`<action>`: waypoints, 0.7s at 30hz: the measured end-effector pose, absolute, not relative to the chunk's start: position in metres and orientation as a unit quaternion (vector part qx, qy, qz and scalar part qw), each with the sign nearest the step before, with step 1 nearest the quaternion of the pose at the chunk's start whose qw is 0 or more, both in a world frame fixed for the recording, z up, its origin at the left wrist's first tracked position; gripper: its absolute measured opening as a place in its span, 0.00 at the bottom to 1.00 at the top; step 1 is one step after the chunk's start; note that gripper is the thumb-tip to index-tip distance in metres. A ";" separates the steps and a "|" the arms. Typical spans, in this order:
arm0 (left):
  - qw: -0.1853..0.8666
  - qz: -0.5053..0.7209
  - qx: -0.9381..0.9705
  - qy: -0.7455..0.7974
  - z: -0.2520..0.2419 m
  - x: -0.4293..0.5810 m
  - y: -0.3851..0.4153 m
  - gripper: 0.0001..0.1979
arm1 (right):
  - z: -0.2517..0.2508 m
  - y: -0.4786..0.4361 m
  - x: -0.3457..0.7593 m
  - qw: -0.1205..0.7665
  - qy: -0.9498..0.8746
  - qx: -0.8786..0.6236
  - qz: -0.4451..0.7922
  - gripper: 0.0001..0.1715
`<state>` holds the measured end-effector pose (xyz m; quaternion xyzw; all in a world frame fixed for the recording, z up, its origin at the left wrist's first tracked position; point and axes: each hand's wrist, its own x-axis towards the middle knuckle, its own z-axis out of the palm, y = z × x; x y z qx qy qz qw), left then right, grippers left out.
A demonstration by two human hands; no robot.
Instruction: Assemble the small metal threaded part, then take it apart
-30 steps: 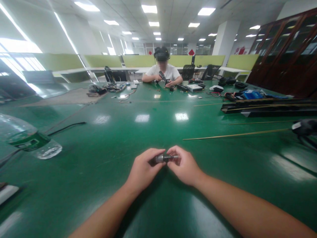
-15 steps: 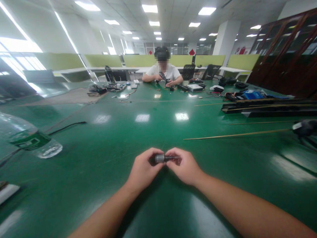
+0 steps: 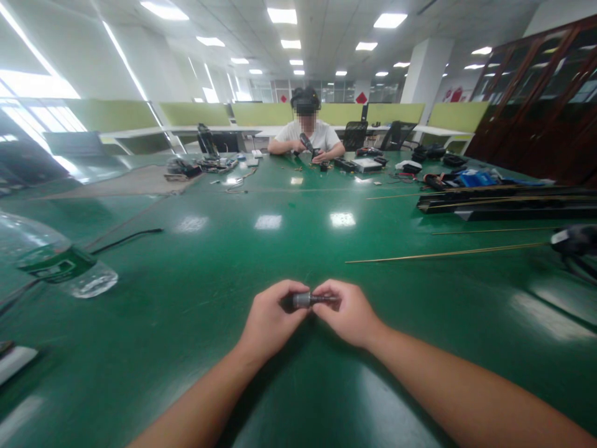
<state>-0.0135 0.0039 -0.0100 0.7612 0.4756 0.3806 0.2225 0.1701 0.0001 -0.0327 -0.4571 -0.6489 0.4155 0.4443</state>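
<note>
Low in the middle of the head view, both hands meet over the green table [image 3: 224, 249]. My left hand [image 3: 273, 314] is closed round a short grey metal cylinder [image 3: 302, 300], thumb below and fingers above. A thin dark shaft [image 3: 321, 298] runs from the cylinder's right end, and my right hand [image 3: 349, 311] pinches it between thumb and fingers. The cylinder and shaft lie level, in line with each other. Whether they are one piece I cannot tell. The shaft's far end is partly hidden by the right fingers.
A clear plastic bottle [image 3: 69, 264] lies at the left, by a black cable [image 3: 128, 239]. Thin brass-coloured rods [image 3: 443, 253] stretch across the right side. Black rails [image 3: 494, 202] lie behind them. Across the table a person [image 3: 306, 137] handles a dark tool among scattered parts.
Both hands stay in almost the same place, still on the cylinder and the shaft. Only a very slight shift of the fingers shows.
</note>
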 end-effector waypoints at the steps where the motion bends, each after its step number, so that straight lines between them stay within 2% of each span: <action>1: 0.220 0.380 0.763 0.475 -0.010 -0.013 0.004 0.08 | -0.033 0.000 0.170 0.445 -0.647 -0.458 0.416 0.07; 21: 0.215 0.388 0.763 0.471 -0.010 -0.015 0.006 0.08 | -0.030 0.001 0.170 0.442 -0.634 -0.468 0.428 0.04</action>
